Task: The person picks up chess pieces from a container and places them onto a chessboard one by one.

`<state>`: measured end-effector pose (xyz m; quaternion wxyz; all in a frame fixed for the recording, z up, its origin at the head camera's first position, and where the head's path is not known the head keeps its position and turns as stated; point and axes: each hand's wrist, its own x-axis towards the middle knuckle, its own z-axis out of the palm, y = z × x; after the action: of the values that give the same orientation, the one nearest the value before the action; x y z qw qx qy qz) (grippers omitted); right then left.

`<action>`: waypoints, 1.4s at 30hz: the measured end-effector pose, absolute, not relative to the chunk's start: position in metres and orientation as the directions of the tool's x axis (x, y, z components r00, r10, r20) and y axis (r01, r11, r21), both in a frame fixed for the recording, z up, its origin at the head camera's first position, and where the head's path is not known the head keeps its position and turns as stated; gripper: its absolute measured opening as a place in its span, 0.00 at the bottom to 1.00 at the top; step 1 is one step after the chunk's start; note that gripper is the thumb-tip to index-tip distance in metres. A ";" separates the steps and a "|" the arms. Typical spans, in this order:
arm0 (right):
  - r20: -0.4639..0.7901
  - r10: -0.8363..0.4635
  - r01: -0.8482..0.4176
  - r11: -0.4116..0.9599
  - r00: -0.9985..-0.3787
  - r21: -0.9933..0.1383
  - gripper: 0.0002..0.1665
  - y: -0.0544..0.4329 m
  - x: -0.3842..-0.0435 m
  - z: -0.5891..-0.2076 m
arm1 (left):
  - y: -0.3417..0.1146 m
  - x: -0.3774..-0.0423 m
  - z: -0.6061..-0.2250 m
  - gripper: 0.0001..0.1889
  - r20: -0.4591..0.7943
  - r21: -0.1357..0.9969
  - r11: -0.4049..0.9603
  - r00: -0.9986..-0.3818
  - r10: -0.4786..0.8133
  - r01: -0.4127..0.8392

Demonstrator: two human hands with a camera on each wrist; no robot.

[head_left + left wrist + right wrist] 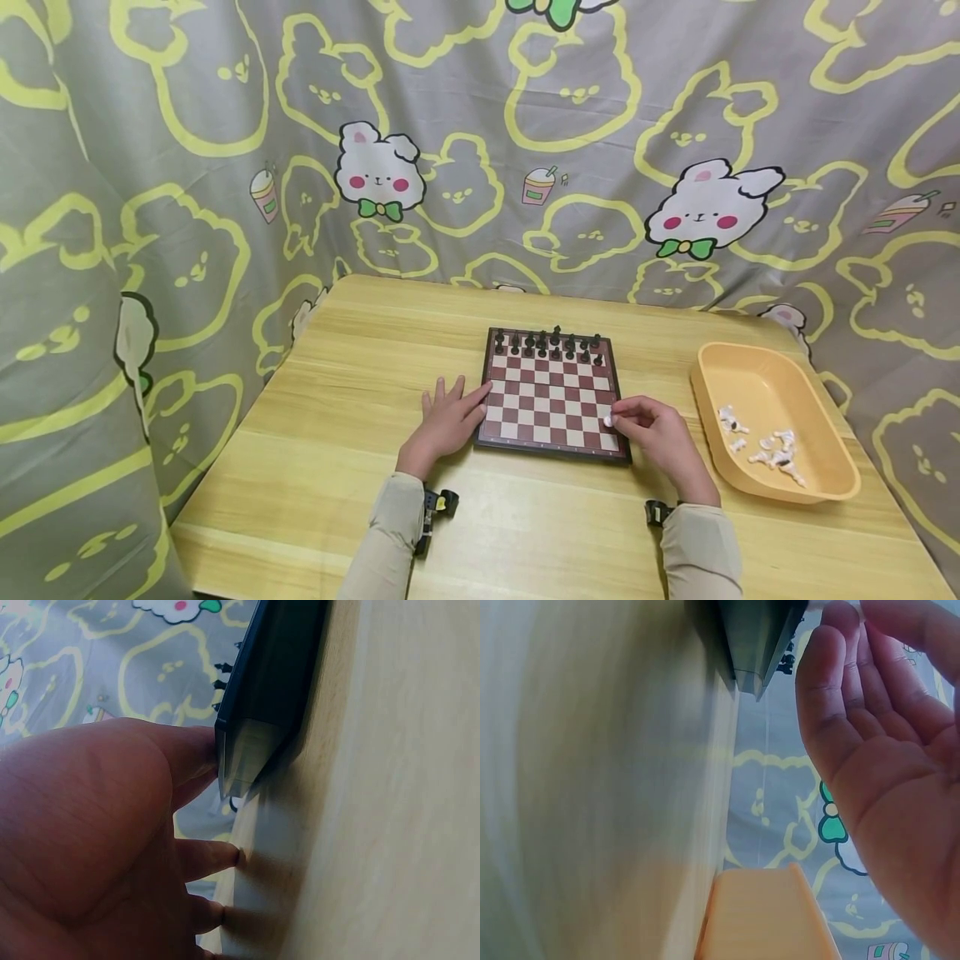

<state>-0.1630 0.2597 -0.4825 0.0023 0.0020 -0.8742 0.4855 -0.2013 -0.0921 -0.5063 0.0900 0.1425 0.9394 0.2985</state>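
Note:
A chessboard [543, 404] with dark red and white squares lies on the wooden table, black chess pieces [542, 343] standing in two rows along its far side. My right hand [663, 437] pinches a white chess piece [608, 421] between thumb and fingers at the board's right edge; the fingers hide most of it. At the left edge of the board my left hand [446, 421] rests with its fingers spread, touching the board's border. In the left wrist view, the thumb side of the left hand [97, 825] meets the board's dark side [274, 667].
To the right stands an orange plastic tray [750, 354] with several white chess pieces [780, 454] lying loose in it. A patterned curtain [465, 108] hangs behind and left of the table [315, 400]. Each wrist wears a small black camera.

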 end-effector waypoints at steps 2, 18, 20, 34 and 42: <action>0.007 -0.007 -0.010 0.525 -1.000 -0.851 0.11 0.260 -0.163 -0.482 | -0.092 -0.201 -0.506 0.26 -0.080 0.587 0.780 -0.944 0.321 0.216; -0.015 -0.023 -0.001 0.555 -1.000 -0.832 0.10 0.259 -0.163 -0.483 | -0.092 -0.200 -0.505 0.26 -0.082 0.588 0.780 -0.944 0.320 0.213; -0.018 -0.021 0.004 0.556 -1.000 -0.831 0.10 0.258 -0.163 -0.483 | -0.092 -0.200 -0.504 0.26 -0.082 0.587 0.781 -0.944 0.319 0.213; -0.030 -0.022 0.012 0.560 -0.999 -0.828 0.10 0.257 -0.162 -0.483 | -0.091 -0.199 -0.504 0.26 -0.070 0.593 0.775 -0.945 0.320 0.218; -0.027 -0.031 0.005 0.564 -0.999 -0.826 0.11 0.257 -0.163 -0.484 | -0.090 -0.199 -0.505 0.25 -0.069 0.587 0.781 -0.948 0.312 0.215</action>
<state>-0.1630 0.2572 -0.4839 -0.0193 0.0074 -0.8840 0.4671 -0.1993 -0.0903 -0.5053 0.0812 0.1401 0.9401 0.2998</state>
